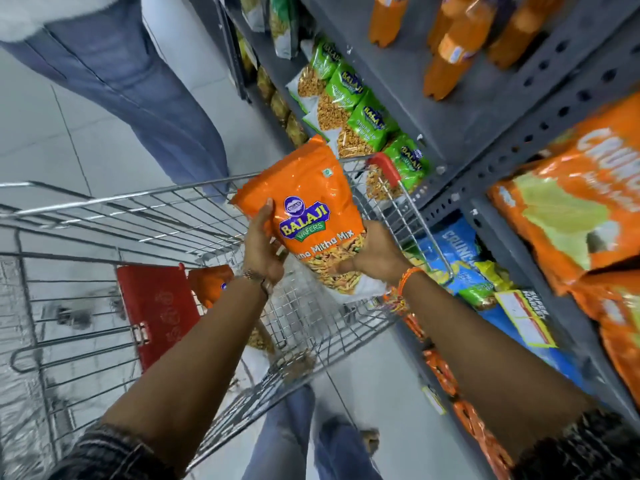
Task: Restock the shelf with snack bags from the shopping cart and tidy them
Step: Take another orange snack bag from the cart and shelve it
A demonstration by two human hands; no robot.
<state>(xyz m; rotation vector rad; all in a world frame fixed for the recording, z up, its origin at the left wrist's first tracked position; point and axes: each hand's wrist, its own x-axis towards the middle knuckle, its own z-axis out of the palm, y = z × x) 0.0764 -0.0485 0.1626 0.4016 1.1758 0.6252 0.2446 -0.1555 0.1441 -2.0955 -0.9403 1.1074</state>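
Note:
An orange snack bag (pixel 304 199) is held up above the wire shopping cart (pixel 104 216). My left hand (pixel 261 245) grips its left edge. My right hand (pixel 375 252) supports its lower right corner from below. Another orange bag (pixel 209 280) lies in the cart's basket, partly hidden by my left forearm. The grey metal shelf (pixel 485 116) stands to the right, with a row of green snack bags (pixel 360 109) leaning on it just beyond the cart.
A red flap (pixel 156 310) hangs in the cart's child seat. Another person's jeans (pixel 138 84) stand on the far side of the cart. Orange bottles (pixel 453 46) occupy the upper shelf; large orange bags (pixel 571 209) and blue bags (pixel 457 247) fill the near shelves.

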